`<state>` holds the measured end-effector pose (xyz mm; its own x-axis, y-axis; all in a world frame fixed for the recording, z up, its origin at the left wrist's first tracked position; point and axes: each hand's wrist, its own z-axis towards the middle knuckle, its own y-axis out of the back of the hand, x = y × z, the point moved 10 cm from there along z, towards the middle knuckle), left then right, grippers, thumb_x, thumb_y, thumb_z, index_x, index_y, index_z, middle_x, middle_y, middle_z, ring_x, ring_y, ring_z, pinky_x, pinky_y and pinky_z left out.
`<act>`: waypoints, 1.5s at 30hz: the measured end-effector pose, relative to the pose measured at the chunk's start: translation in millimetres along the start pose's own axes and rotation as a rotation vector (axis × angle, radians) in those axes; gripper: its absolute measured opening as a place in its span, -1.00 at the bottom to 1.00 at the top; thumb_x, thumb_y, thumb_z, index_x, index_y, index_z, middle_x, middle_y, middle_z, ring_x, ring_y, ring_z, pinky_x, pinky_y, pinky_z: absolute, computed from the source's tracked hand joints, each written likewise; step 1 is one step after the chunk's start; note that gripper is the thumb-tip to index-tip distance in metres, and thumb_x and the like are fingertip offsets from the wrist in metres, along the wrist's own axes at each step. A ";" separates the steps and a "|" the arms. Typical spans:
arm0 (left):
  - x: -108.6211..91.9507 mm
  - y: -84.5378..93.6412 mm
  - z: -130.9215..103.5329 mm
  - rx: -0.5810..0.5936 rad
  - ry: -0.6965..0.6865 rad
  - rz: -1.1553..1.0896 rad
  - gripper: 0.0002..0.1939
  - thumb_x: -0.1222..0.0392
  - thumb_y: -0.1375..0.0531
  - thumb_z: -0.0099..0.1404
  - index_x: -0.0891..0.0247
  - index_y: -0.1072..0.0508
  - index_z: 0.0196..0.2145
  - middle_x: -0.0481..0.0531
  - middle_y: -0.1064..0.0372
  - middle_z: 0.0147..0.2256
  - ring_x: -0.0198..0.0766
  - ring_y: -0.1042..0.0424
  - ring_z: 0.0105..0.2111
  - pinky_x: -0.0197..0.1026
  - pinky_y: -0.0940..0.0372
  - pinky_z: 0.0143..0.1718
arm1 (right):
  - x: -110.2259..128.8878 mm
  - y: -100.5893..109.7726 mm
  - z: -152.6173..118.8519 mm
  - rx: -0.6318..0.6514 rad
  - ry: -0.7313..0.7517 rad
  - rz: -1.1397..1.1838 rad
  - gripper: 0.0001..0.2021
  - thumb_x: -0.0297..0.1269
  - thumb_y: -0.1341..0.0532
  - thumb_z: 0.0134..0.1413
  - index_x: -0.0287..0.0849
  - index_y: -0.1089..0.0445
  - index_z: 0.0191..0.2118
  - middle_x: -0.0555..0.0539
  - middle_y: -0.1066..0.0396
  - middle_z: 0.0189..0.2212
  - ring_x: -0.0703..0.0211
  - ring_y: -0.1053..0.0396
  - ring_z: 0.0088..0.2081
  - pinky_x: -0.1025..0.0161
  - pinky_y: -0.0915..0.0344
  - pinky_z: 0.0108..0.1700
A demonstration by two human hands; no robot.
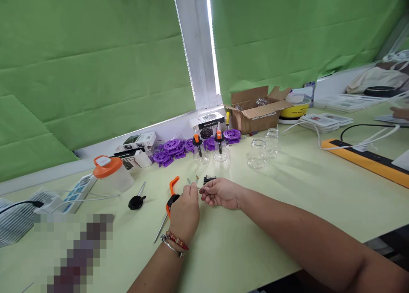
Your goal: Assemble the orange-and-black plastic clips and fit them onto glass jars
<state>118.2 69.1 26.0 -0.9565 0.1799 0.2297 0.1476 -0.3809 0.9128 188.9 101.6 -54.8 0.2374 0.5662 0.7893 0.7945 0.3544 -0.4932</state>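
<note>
My left hand is closed, and its fingertips almost meet those of my right hand. Between them shows a tiny coil like a spring, which my right thumb and fingers pinch. What my left fingers grip is hidden. A thin metal tip sticks out beyond them. Partly behind my left hand lies an orange and black part with a metal rod. Just past my fingers are a black comb-like piece and a very small loose part.
Two glass jars with orange-black tops stand ahead, backed by purple plastic parts and a cardboard box. Bare glass jars are to their right. Leftward are a black part with a rod, an orange-lidded container and a power strip.
</note>
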 end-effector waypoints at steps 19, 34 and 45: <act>5.9 1.8 -2.7 -0.043 0.016 -0.031 -0.76 0.42 0.09 0.31 0.28 -0.33 -0.23 0.02 -0.32 -0.36 -0.31 -0.33 -0.55 -0.30 0.01 -0.68 | 102.9 48.4 -5.9 -0.530 0.765 -1.111 -0.90 -0.43 -0.16 0.00 -0.16 -0.39 -0.45 -0.05 -0.42 -0.36 0.15 -0.34 -0.25 0.17 -0.23 -0.12; 2.9 1.6 -2.1 -0.014 0.003 -0.053 -0.75 0.39 0.09 0.32 0.29 -0.36 -0.24 0.03 -0.34 -0.36 -0.32 -0.38 -0.52 -0.31 -0.08 -0.65 | 79.3 49.8 18.4 -0.448 0.587 -1.220 -0.85 -0.38 -0.15 0.05 -0.15 -0.50 -0.36 -0.08 -0.48 -0.31 0.14 -0.36 -0.23 0.22 -0.23 -0.12; 4.4 -2.1 -2.0 0.029 0.017 -0.067 -0.76 0.39 0.10 0.34 0.29 -0.34 -0.28 0.05 -0.34 -0.36 -0.32 -0.38 -0.50 -0.33 -0.07 -0.63 | 75.5 54.2 21.3 -0.407 0.564 -1.110 -0.82 -0.34 -0.12 0.06 -0.16 -0.50 -0.35 -0.07 -0.49 -0.34 0.16 -0.37 -0.27 0.24 -0.25 -0.16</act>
<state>113.2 68.9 24.5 -0.9686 0.1883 0.1621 0.0900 -0.3422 0.9353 238.0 179.4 -29.7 -0.5279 -0.3030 0.7934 0.8041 0.1225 0.5818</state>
